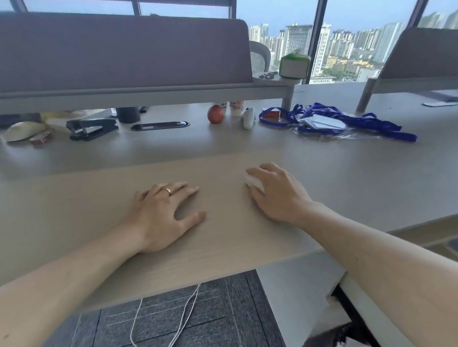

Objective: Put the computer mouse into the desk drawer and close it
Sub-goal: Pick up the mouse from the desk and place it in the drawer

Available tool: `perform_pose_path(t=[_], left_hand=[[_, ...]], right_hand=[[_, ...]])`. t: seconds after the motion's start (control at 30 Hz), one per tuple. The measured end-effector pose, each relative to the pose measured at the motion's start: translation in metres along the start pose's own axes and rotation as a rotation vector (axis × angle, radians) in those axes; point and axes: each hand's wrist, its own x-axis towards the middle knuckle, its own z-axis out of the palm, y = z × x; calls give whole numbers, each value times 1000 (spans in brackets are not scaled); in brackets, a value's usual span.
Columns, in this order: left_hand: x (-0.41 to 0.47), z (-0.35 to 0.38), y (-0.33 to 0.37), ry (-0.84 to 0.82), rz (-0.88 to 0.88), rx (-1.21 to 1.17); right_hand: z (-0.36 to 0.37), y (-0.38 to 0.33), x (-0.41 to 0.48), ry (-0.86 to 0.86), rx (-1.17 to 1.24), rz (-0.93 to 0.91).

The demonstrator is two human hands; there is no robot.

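A white computer mouse (252, 180) lies on the light wooden desk (90, 208), right of centre. My right hand (280, 194) rests over it with fingers curled around its sides, so only its front left part shows. My left hand (163, 215), with a gold ring, lies flat and palm-down on the desk to the left, holding nothing. A white cabinet (296, 290) stands below the desk edge at the right; no drawer front or handle can be made out.
Along the back of the desk are a black stapler (92, 128), a red apple (215, 114), a white device (248, 118) and blue lanyards (340, 121). A grey partition (108, 52) stands behind. A white cable (164, 324) hangs over dark carpet below.
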Motion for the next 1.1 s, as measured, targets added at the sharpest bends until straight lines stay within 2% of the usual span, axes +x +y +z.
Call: perform_pose_path(t=[0.23, 0.37, 0.7, 0.87, 1.03, 1.1], left_hand=[[2, -11, 23, -56, 13, -39], [12, -11, 89, -72, 102, -147], [21, 21, 255, -107, 448, -262], [18, 43, 310, -110, 612, -328], [0, 77, 346, -114, 803, -322], [-1, 97, 352, -157, 776, -285]], right_hand=[[-69, 56, -53, 9, -33, 18], [-106, 101, -100, 56, -58, 94], [-153, 195, -215, 112, -95, 313], [-154, 224, -248, 110, -96, 392], [-110, 235, -264, 33, -24, 404], [-91, 238, -267, -7, 8, 414]])
